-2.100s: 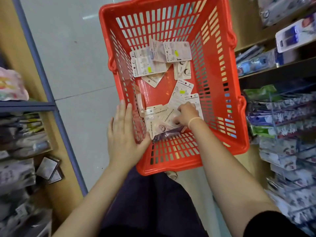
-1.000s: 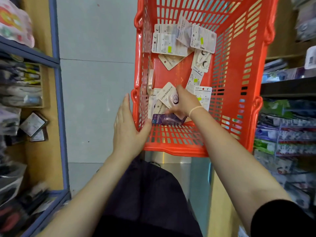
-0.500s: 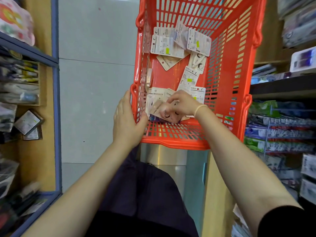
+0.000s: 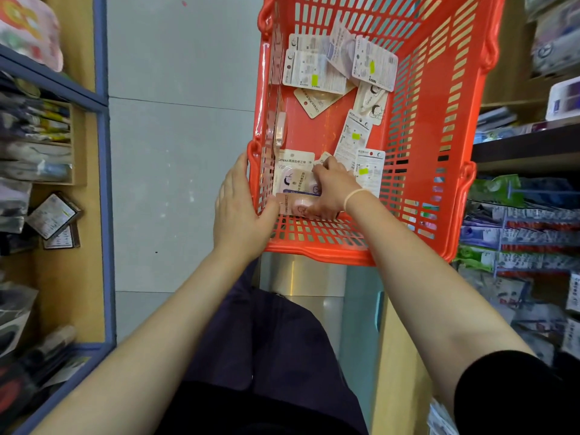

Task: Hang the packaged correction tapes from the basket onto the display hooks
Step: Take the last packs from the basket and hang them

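- The left hand (image 4: 240, 211) lies against the outside of the red plastic basket (image 4: 439, 127) at its near-left corner; the fingers are straight and pressed together along the slotted wall, and the thumb hooks over the rim to touch the near packs inside.
- The right hand (image 4: 329, 191) reaches down into the basket just beside the left hand's thumb; its fingers are curled round a small stack of packaged correction tapes (image 4: 296, 183), the thumb underneath on a pink pack (image 4: 296, 208) and the fingertips on the upper edge of the stack (how many packs it grips I cannot tell, since the hand covers them).
- A pale band (image 4: 356, 196) sits on the right wrist; a black sleeve (image 4: 514, 390) covers that arm near the shoulder.
- Beyond the right hand's knuckles two white packs with yellow stickers (image 4: 364, 158) lie on the basket floor, backs up; further from the hands, at the far end, a loose heap of white packs (image 4: 329, 67) overlaps, some face up and some face down; one more pack (image 4: 280, 130) stands on edge against the wall ahead of the left fingers.
- To the right of the right forearm, display hooks (image 4: 527, 233) carry rows of packaged stationery, blurred; to the left of the left arm stands a blue-edged wooden shelf unit (image 4: 103, 171) with more goods.
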Demonstrator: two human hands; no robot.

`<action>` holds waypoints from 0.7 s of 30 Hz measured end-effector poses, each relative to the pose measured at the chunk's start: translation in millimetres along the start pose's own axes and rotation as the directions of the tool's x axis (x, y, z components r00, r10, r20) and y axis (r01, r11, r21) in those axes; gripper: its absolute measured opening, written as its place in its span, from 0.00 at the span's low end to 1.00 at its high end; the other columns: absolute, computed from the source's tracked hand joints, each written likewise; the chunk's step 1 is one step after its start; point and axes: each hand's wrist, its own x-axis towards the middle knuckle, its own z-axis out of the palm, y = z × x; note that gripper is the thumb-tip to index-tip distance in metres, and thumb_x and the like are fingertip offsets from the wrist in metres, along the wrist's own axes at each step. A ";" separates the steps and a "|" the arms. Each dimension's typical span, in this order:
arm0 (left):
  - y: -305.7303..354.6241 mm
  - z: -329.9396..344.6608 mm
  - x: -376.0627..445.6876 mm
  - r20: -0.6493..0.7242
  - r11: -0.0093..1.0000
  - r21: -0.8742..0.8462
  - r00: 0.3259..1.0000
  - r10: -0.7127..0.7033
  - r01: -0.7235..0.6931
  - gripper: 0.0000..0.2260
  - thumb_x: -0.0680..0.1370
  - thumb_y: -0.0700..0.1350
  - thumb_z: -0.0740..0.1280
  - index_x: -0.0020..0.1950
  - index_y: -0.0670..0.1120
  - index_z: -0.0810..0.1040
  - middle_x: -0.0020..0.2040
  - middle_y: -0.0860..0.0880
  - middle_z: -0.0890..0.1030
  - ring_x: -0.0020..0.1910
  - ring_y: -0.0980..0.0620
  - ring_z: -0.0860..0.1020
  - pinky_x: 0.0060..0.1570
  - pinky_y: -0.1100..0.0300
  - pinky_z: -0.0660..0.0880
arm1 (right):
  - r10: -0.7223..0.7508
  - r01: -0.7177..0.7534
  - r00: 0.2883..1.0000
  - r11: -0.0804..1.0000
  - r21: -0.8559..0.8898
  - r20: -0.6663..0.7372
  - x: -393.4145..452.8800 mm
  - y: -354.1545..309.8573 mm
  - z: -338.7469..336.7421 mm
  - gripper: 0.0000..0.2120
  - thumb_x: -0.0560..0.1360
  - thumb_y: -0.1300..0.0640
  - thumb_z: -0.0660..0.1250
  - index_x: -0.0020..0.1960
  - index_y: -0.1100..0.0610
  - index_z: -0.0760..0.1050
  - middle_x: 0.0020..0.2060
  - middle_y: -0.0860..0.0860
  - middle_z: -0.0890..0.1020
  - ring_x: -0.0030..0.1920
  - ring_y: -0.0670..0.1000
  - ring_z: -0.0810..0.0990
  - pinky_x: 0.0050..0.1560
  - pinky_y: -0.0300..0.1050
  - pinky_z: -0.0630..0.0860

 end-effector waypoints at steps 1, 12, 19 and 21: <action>-0.7 -0.1 -0.2 0.000 1.000 0.003 1.000 0.003 -0.003 0.36 0.76 0.50 0.64 0.83 0.47 0.57 0.77 0.46 0.69 0.74 0.46 0.68 0.74 0.42 0.66 | 0.003 -0.003 1.000 0.998 0.070 0.007 2.0 1.6 -0.7 0.41 0.63 0.38 0.80 0.66 0.59 0.70 0.62 0.56 0.66 0.64 0.59 0.70 0.66 0.52 0.69; 1.1 0.6 -0.5 0.004 1.000 -0.005 1.000 -0.019 0.019 0.36 0.75 0.49 0.63 0.83 0.46 0.57 0.76 0.44 0.69 0.74 0.45 0.69 0.73 0.40 0.67 | 0.007 -0.022 0.992 0.993 0.119 0.127 4.9 2.6 -2.2 0.29 0.65 0.46 0.81 0.57 0.54 0.71 0.51 0.50 0.74 0.53 0.55 0.77 0.48 0.45 0.69; 2.1 0.4 0.8 0.025 0.999 -0.015 0.999 -0.041 0.042 0.35 0.75 0.51 0.63 0.82 0.46 0.58 0.75 0.45 0.71 0.72 0.47 0.70 0.72 0.42 0.69 | 0.029 -0.077 0.985 0.956 0.283 0.170 10.1 10.7 -8.6 0.32 0.66 0.49 0.81 0.65 0.54 0.73 0.54 0.50 0.77 0.54 0.53 0.76 0.55 0.45 0.72; 1.5 0.3 1.0 0.024 0.999 -0.017 0.999 -0.041 0.041 0.35 0.75 0.51 0.63 0.82 0.46 0.59 0.74 0.46 0.71 0.72 0.47 0.70 0.72 0.42 0.69 | 0.010 -0.064 0.985 0.949 0.309 0.172 10.4 17.1 -12.7 0.32 0.67 0.50 0.80 0.66 0.53 0.72 0.54 0.49 0.77 0.55 0.53 0.76 0.55 0.44 0.71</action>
